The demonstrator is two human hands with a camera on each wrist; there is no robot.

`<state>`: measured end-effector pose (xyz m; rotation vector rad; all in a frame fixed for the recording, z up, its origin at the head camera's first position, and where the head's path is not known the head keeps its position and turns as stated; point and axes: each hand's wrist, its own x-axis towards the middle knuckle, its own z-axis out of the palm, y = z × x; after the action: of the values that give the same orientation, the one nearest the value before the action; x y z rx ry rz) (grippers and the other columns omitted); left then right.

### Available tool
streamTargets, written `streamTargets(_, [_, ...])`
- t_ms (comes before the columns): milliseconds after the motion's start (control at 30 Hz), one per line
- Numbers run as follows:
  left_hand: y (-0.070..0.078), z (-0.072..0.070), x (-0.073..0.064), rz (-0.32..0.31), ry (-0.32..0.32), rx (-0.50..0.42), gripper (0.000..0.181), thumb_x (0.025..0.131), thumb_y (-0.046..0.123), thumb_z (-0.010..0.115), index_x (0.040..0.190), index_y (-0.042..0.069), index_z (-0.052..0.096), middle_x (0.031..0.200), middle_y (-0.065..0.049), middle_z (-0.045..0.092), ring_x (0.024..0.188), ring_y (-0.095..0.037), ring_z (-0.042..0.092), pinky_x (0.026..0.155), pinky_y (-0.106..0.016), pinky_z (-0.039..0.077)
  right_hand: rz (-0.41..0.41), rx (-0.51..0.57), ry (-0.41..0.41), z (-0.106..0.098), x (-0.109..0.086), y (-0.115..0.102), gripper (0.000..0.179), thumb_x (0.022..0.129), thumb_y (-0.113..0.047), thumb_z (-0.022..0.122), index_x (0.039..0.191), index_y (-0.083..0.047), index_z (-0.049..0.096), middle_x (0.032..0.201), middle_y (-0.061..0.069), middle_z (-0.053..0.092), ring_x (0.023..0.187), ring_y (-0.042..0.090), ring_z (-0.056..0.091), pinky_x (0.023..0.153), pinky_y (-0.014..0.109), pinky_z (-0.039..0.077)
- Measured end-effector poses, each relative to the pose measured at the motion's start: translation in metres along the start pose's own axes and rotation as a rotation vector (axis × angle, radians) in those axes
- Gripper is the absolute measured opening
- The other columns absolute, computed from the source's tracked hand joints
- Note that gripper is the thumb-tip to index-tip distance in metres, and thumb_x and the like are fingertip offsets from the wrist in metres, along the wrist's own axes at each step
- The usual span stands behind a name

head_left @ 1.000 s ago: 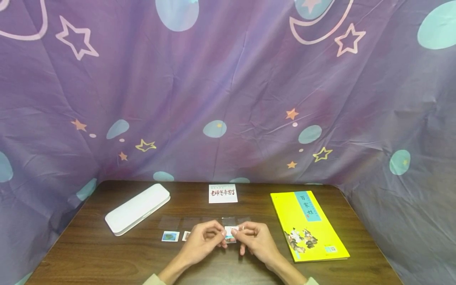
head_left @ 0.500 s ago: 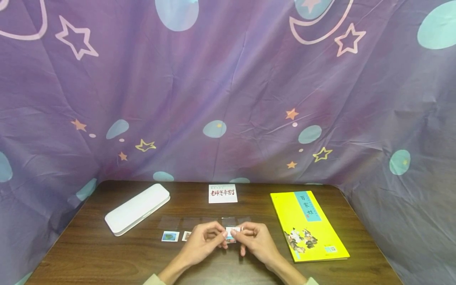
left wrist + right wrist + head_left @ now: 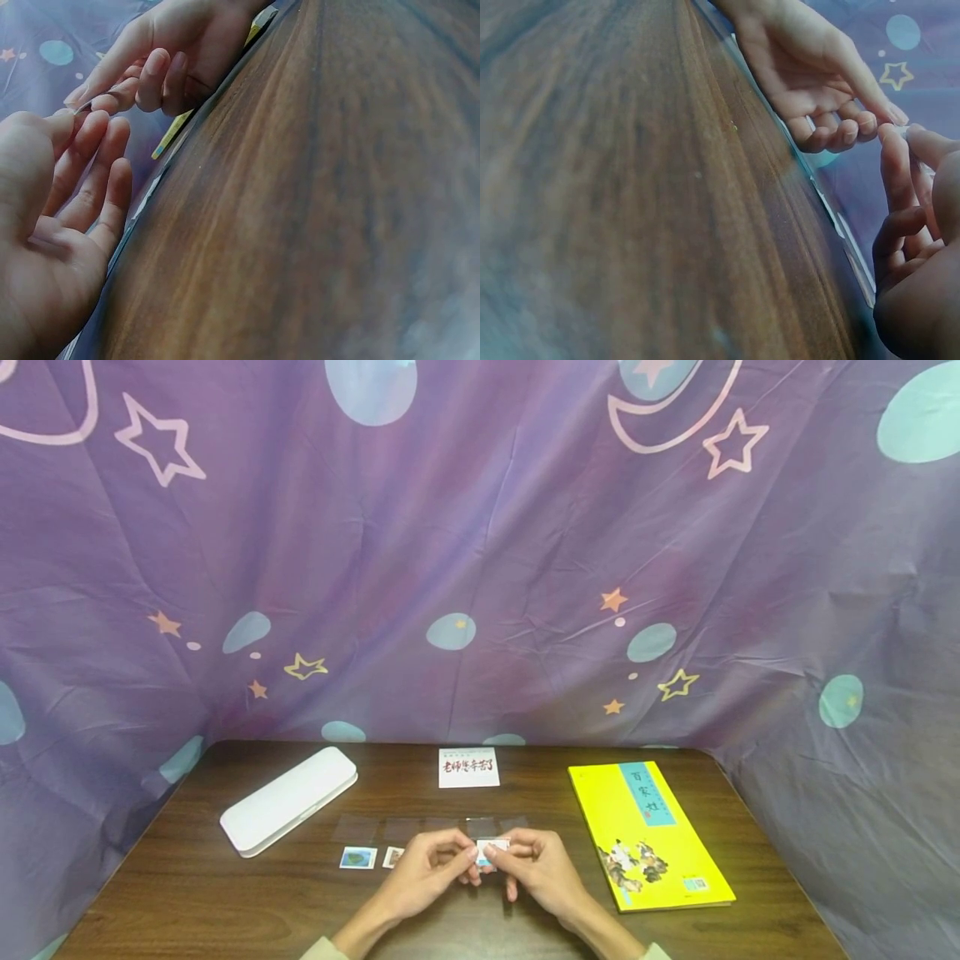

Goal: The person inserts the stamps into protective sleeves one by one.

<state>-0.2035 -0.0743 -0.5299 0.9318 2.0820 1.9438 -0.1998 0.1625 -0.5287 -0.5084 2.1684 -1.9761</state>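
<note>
In the head view, a small white-bordered stamp (image 3: 482, 855) with a blue patch is held up between both hands above the table's middle. My left hand (image 3: 426, 870) pinches its left edge between thumb and forefinger. From the other side my right hand (image 3: 542, 870) pinches it, the thumb lying across its face. Both wrist views show the fingertips of the two hands meeting, with only a thin edge of the stamp visible. A blue and green stamp (image 3: 358, 857) lies left of the hands, and a second stamp (image 3: 392, 857) is partly hidden by my left hand.
Several clear plastic sleeves (image 3: 403, 829) lie in a row beyond the hands. A white card with red writing (image 3: 468, 768) is at the back, a white case (image 3: 290, 802) at the left and a yellow book (image 3: 600, 827) at the right of the brown table (image 3: 225, 910).
The held stamp has shifted slightly right between the fingertips. Both hands stay almost in the same place, and the things on the table have not moved.
</note>
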Motion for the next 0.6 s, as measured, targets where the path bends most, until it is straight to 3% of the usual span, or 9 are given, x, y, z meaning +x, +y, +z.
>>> streamTargets(233, [-0.002,0.000,0.000,0.011,-0.019,-0.026,0.015,0.109,0.010,0.063,0.112,0.000,0.073,0.100,-0.027,0.078,0.084,-0.007,0.076,0.081,-0.036,0.068,-0.047,0.015,-0.023,0.001,0.000,0.000,0.018,0.103,-0.015,0.075,0.109,0.002,0.075,0.089,0.007,0.084,0.046,0.006,0.061,0.048,0.021,0.049])
streamTargets(367, [-0.001,0.001,0.000,0.010,-0.006,0.013,0.014,0.109,0.012,0.064,0.110,0.001,0.073,0.098,-0.025,0.078,0.083,-0.007,0.076,0.081,-0.035,0.068,-0.051,0.015,-0.051,-0.001,0.000,-0.002,0.019,0.103,-0.014,0.074,0.113,0.002,0.075,0.092,0.016,0.083,0.049,0.006,0.064,0.047,0.021,0.049])
streamTargets(500, [0.002,0.001,0.000,-0.020,0.029,0.097,0.013,0.108,0.016,0.067,0.106,0.006,0.075,0.093,-0.019,0.079,0.081,-0.008,0.077,0.076,-0.032,0.067,-0.039,-0.051,-0.049,-0.006,0.003,-0.006,0.023,0.104,-0.018,0.074,0.120,-0.001,0.075,0.090,0.021,0.081,0.054,0.008,0.065,0.044,0.020,0.047])
streamTargets(600, [0.005,0.002,0.001,-0.039,0.050,0.152,0.011,0.107,0.018,0.069,0.104,0.009,0.076,0.091,-0.013,0.079,0.079,-0.009,0.078,0.070,-0.031,0.066,-0.070,-0.161,-0.033,-0.014,0.006,-0.011,0.026,0.102,-0.021,0.077,0.122,-0.004,0.075,0.094,0.016,0.081,0.067,0.009,0.070,0.053,0.022,0.054])
